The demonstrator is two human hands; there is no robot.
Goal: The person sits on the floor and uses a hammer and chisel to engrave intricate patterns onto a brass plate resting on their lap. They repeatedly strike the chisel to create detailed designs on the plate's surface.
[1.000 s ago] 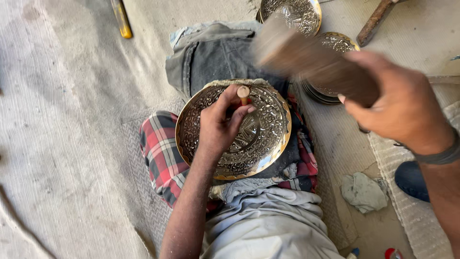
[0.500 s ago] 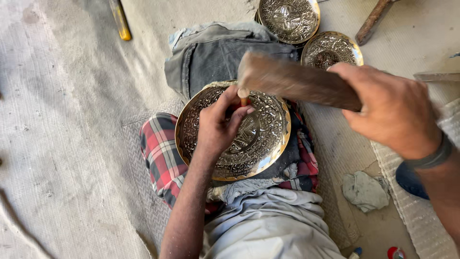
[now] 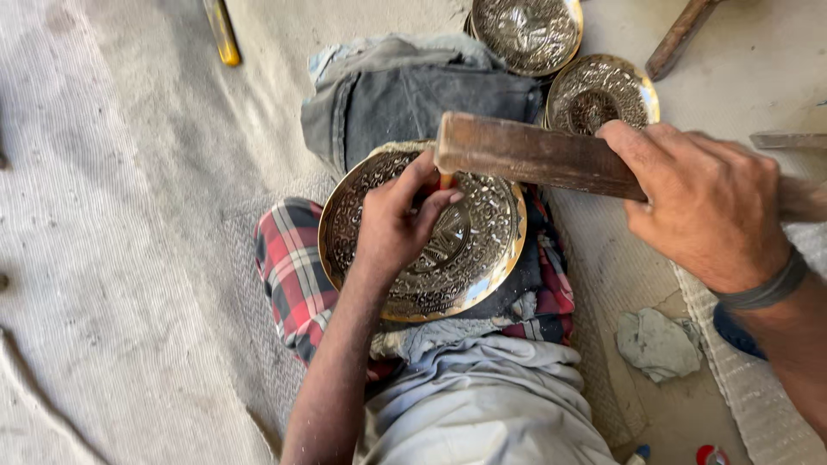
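A round engraved brass plate (image 3: 482,250) rests on my lap over a red checked cloth (image 3: 289,275). My left hand (image 3: 396,220) lies on the plate, fingers closed around a small upright punch (image 3: 445,181). My right hand (image 3: 702,202) grips a long wooden block (image 3: 534,155). The block's far end sits right on top of the punch.
Two more embossed brass plates (image 3: 525,30) (image 3: 603,90) lie on the floor beyond my knee, by folded grey cloth (image 3: 405,95). A yellow-handled tool (image 3: 221,33) lies at the top left, a wooden handle (image 3: 680,34) at the top right, a crumpled rag (image 3: 659,344) at the right.
My right hand has swung the wooden block down from above the plate onto the top of the punch. My left hand and the plate have stayed in place.
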